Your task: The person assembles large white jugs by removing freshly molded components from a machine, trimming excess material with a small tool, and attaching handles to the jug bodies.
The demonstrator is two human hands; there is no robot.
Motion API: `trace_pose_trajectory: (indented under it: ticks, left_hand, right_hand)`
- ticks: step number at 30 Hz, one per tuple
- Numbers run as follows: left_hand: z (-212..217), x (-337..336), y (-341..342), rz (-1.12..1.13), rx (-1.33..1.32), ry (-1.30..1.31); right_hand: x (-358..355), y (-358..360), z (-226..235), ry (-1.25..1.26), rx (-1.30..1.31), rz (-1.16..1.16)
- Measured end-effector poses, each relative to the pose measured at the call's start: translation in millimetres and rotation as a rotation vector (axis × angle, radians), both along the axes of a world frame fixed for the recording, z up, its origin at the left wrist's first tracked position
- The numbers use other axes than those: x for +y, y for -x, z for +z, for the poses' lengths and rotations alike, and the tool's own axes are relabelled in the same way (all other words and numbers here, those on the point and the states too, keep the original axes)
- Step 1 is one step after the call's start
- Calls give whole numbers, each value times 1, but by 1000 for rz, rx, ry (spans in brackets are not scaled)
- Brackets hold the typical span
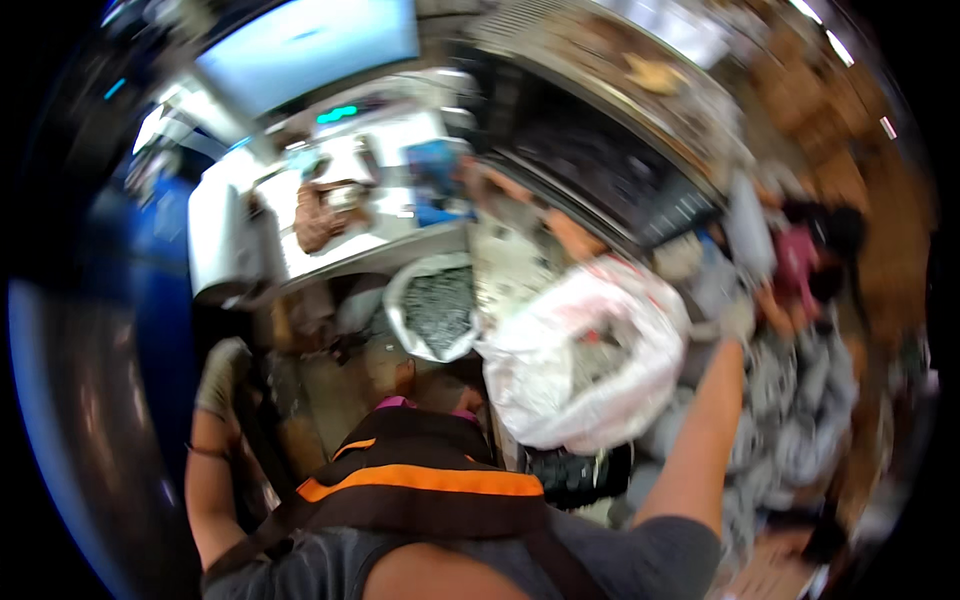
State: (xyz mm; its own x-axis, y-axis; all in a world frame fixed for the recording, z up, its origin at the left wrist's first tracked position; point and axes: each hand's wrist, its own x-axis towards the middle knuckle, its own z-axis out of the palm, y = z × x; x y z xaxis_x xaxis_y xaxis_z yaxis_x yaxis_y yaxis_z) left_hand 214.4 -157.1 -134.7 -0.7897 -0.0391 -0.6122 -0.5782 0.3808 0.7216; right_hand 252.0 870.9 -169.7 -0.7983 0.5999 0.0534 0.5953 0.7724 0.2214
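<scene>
My left hand [223,372], in a pale glove, hangs low at the left, below a white roll-shaped thing [222,240] at the end of a bench. Blur hides its fingers. My right arm stretches out to the right, and my right hand [735,318], also in a pale glove, is beside a heap of grey pieces [780,400]. Whether it touches them, or holds anything, I cannot make out. Left of that arm stands a large white plastic sack [530,385], open at the top, with greyish contents. A smaller white sack [398,310] holds dark grey bits.
A lit white bench [400,215] bears a brown object [318,215] and a blue packet [435,180], with a bright screen [315,50] above. A big dark-fronted machine [600,130] stands ahead. Another person in pink [797,260] is at the right, near brown cartons [790,80].
</scene>
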Motion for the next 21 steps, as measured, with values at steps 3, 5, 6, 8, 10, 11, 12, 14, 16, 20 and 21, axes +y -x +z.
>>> trace_pose_trajectory:
  ticks: [3, 5, 6, 8, 10, 11, 12, 14, 16, 20, 21]
  left_hand:
    - [93, -113, -1, 636, 416, -35]
    - [149, -207, -6, -59, 752, 1150]
    - [170, -250, -2, -275, 874, 1931]
    - [255, -131, 79, 818, 892, 357]
    - [278, -177, 121, 798, 1162, 577]
    - [290, -184, 141, 731, 1096, 402]
    - [304, -191, 154, 665, 1026, 243]
    - [281, -209, 176, 691, 1243, -161]
    - [274, -184, 181, 734, 1367, 11]
    - [282, -176, 158, 755, 1250, -236]
    - [283, -179, 148, 776, 1217, -258]
  right_hand:
    - [-40, 5, -2, -20, 191, 101]
    - [-95, 26, -14, -10, 423, 227]
    - [-130, 37, -13, 0, 561, 290]
    - [-202, 17, 11, 1, 748, 326]
    - [-295, 24, 14, 121, 840, 389]
    - [-336, 23, 14, 202, 856, 395]
    - [-379, 27, 10, 297, 862, 404]
    - [-453, 33, 1, 518, 806, 465]
    - [-515, 34, -2, 737, 698, 563]
    - [-671, 55, 54, 1176, 378, 915]
    - [-704, 61, 61, 1179, 365, 1012]
